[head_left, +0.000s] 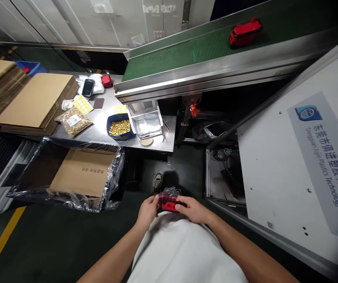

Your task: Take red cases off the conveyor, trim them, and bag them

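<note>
The red part [169, 202] is pinched between left hand [148, 211] and right hand [194, 210], long axis running crosswise, short of the near right corner of the surface [158, 146].

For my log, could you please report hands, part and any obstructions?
Left hand at left end of red part. Right hand gripping it. Clear plastic at far edge. No obstruction visible.

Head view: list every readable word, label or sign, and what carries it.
"东莞市俱进塑胶科技有": grey sign on the white panel, running out of frame.
"Dongguan Jujin Plastics Technology Co.": same sign.
Too small or blurred: bag label, cardboard print, sticker sheet, wall lettering, sign's logo.
Held red piece: nothing legible.
</note>
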`<act>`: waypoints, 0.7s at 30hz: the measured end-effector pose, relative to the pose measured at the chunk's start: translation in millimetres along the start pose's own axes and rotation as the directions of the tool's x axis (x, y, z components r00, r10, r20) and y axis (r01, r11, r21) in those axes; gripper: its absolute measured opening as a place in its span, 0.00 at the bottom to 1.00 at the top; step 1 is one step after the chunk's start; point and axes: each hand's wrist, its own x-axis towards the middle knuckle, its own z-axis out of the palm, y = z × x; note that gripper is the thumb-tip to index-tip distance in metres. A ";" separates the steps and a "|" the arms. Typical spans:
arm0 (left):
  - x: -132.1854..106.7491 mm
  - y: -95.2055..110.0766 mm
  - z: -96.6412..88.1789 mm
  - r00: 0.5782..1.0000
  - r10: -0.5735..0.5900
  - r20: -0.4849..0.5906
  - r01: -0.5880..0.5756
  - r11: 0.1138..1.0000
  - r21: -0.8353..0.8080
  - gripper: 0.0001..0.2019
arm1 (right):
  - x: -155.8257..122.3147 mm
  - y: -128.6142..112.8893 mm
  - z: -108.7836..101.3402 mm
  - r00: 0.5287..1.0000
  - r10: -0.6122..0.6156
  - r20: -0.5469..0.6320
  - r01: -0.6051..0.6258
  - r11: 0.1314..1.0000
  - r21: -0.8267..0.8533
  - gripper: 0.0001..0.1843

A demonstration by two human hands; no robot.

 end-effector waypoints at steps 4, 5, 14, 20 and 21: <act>7.4 21.4 -5.0 0.988 0.156 0.016 -0.157 0.980 0.121 0.24 | 10.2 11.9 -6.6 0.993 0.116 0.028 -0.119 0.987 0.110 0.23; 5.9 26.9 -4.9 0.981 0.190 0.026 -0.192 0.971 0.146 0.24 | 12.2 12.1 -7.3 0.992 0.124 0.028 -0.126 0.983 0.130 0.23; -49.9 74.4 -9.8 0.849 0.505 0.157 -0.528 0.818 0.228 0.20 | 24.2 -15.8 -11.3 0.988 -0.063 -0.142 0.086 0.984 0.159 0.21; -24.2 80.4 -16.5 0.905 0.421 -0.065 -0.422 0.907 0.007 0.21 | 17.2 -42.3 -8.9 0.980 -0.182 -0.078 0.195 0.956 0.220 0.22; -20.9 80.2 -15.5 0.917 0.387 -0.092 -0.393 0.918 -0.055 0.20 | 15.9 -44.7 -8.0 0.980 -0.187 -0.072 0.199 0.951 0.237 0.22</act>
